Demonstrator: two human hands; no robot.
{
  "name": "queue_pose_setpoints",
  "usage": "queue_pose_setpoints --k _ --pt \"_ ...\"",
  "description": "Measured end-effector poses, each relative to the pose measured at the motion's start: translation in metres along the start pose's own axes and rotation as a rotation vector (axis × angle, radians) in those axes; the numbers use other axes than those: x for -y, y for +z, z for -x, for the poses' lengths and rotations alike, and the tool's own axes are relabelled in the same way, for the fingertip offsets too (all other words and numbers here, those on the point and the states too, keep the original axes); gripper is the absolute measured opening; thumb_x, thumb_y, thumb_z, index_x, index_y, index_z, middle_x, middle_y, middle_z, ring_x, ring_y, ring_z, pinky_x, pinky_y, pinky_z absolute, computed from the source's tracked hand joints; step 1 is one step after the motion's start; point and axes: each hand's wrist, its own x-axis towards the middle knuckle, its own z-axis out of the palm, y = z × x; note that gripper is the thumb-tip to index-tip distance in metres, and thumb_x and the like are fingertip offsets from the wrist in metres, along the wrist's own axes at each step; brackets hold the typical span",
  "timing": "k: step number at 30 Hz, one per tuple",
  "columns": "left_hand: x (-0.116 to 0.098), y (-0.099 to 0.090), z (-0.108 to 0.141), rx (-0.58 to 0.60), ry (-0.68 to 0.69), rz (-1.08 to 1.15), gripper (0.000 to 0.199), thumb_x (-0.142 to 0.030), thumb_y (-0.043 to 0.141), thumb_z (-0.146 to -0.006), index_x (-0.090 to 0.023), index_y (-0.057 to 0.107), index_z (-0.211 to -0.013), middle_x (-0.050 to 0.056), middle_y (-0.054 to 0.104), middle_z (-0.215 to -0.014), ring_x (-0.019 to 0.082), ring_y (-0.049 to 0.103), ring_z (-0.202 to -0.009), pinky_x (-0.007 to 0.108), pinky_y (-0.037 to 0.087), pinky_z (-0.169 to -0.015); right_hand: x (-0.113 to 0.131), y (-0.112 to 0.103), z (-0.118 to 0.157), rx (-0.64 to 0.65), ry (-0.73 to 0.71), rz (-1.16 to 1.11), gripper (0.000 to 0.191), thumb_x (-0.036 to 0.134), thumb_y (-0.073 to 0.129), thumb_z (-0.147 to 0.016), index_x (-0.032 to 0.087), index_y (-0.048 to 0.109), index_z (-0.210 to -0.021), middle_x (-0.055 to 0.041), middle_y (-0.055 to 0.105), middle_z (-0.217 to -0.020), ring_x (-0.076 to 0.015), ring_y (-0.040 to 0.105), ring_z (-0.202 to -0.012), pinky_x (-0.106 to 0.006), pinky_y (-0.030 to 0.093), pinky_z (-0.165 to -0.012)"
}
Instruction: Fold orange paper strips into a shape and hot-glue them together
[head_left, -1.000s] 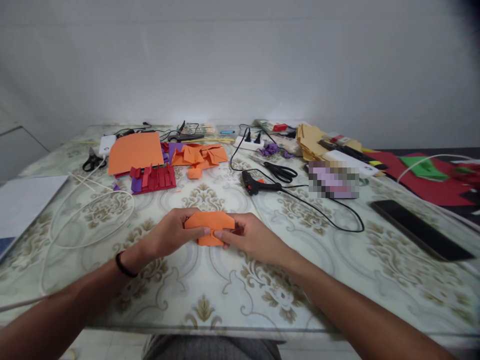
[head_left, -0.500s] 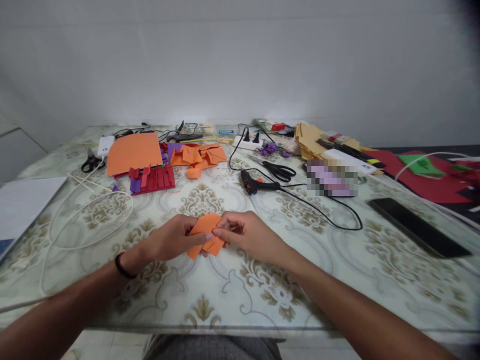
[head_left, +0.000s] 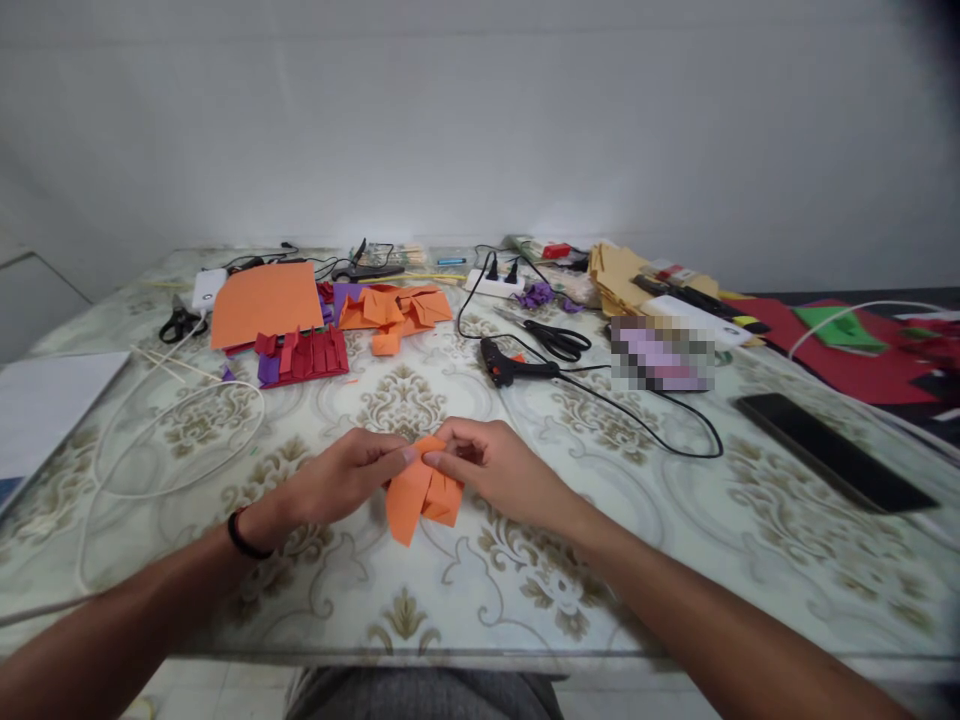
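A folded piece of orange paper [head_left: 409,497] is held between both hands just over the patterned tablecloth. My left hand [head_left: 351,472] pinches its upper left edge, thumb on top. With thumb and bent fingers, my right hand [head_left: 495,468] grips the upper right part. The paper's lower flaps hang down toward me, spread apart with creases showing. Fingers behind the paper are hidden. Beyond the hands lie more folded orange pieces [head_left: 386,345] and a row of folded red paper strips [head_left: 311,355].
A black glue gun [head_left: 517,368] and black-handled scissors [head_left: 559,340] lie ahead to the right, with a cord trailing. A dark phone [head_left: 832,450] rests at right. Orange sheets [head_left: 264,305] and a looped white cable [head_left: 180,492] are at left, a power strip [head_left: 495,284] at the back.
The orange paper has been turned so its flaps point down toward me. My left thumb has shifted up to the paper's top, close to my right thumb.
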Motion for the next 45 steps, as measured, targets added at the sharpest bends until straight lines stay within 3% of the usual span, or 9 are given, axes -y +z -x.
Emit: queue_pose_setpoints --k 4,8,12,15,20,25,30,35,45 --pt "0.004 0.002 -0.001 -0.059 -0.001 0.1 0.031 -0.043 0.053 -0.1 -0.016 0.066 -0.09 -0.002 0.052 -0.068 0.011 0.043 -0.06 0.022 0.033 -0.054 0.0 0.0 0.0 -0.002 0.003 0.006 0.026 0.039 0.068 -0.09 0.019 0.058 -0.076 0.0054 0.049 -0.062 -0.0108 0.041 -0.057 -0.025 0.034 -0.055" --pt "0.007 0.004 -0.001 -0.123 0.025 0.278 0.028 -0.042 0.062 -0.095 -0.018 0.064 -0.109 -0.002 0.059 -0.068 0.011 0.048 -0.057 0.021 0.035 -0.052 -0.001 0.003 0.0 -0.049 -0.036 -0.043 0.012 0.031 0.068 -0.089 0.02 0.064 -0.092 0.0022 0.062 -0.074 -0.0129 0.053 -0.066 -0.026 0.044 -0.063" --pt "0.007 0.003 -0.002 -0.174 0.09 0.308 0.021 -0.037 0.062 -0.096 -0.017 0.066 -0.102 0.003 0.067 -0.079 0.014 0.058 -0.069 0.023 0.043 -0.061 0.0 0.004 0.001 -0.076 -0.091 -0.031 0.011 0.026 0.066 -0.087 0.021 0.069 -0.097 -0.0017 0.07 -0.086 -0.0154 0.061 -0.075 -0.027 0.049 -0.067" --pt "0.005 0.0 -0.001 -0.189 0.122 0.302 0.016 -0.031 0.061 -0.097 -0.017 0.069 -0.097 0.003 0.068 -0.08 0.013 0.057 -0.07 0.023 0.044 -0.064 0.002 0.003 0.002 -0.085 -0.124 -0.002 0.013 0.02 0.064 -0.084 0.022 0.073 -0.094 -0.0034 0.073 -0.092 -0.0168 0.064 -0.081 -0.026 0.049 -0.067" --pt "-0.001 -0.004 0.003 -0.166 0.108 0.277 0.016 -0.025 0.062 -0.095 -0.016 0.075 -0.099 0.003 0.068 -0.082 0.012 0.055 -0.071 0.023 0.042 -0.064 0.002 0.002 0.003 -0.063 -0.116 -0.087 0.013 0.016 0.061 -0.084 0.02 0.07 -0.092 -0.0028 0.072 -0.089 -0.0156 0.066 -0.075 -0.025 0.048 -0.063" --pt "-0.001 0.001 0.003 -0.181 0.072 0.358 0.015 -0.028 0.071 -0.091 -0.014 0.074 -0.095 0.0 0.063 -0.073 0.01 0.052 -0.064 0.021 0.039 -0.057 0.001 0.002 0.005 -0.045 -0.094 -0.187 0.009 0.021 0.062 -0.089 0.02 0.066 -0.097 -0.0028 0.07 -0.089 -0.0152 0.065 -0.075 -0.026 0.049 -0.065" --pt "0.0 0.004 0.002 -0.164 0.054 0.417 0.014 -0.027 0.071 -0.092 -0.016 0.068 -0.1 0.002 0.071 -0.082 0.012 0.064 -0.073 0.022 0.048 -0.065 0.0 0.003 0.004 -0.03 -0.056 -0.24 0.02 0.034 0.067 -0.091 0.02 0.063 -0.104 -0.0007 0.064 -0.082 -0.0145 0.061 -0.07 -0.025 0.048 -0.061" --pt "0.002 0.004 0.002 -0.189 0.011 0.339 0.025 -0.035 0.071 -0.093 -0.016 0.066 -0.109 0.005 0.076 -0.087 0.015 0.069 -0.079 0.024 0.052 -0.07 -0.003 0.006 0.0 -0.061 0.0 -0.206 0.024 0.04 0.074 -0.088 0.018 0.066 -0.095 -0.0006 0.066 -0.079 -0.0137 0.06 -0.069 -0.025 0.047 -0.061" --pt "0.002 0.001 -0.001 -0.209 -0.062 0.149 0.023 -0.038 0.069 -0.091 -0.016 0.076 -0.092 0.004 0.077 -0.084 0.017 0.071 -0.077 0.026 0.056 -0.071 -0.007 0.007 0.0 -0.119 -0.059 -0.044 0.014 0.03 0.075 -0.088 0.02 0.073 -0.097 -0.0003 0.075 -0.082 -0.0135 0.066 -0.073 -0.023 0.048 -0.064"
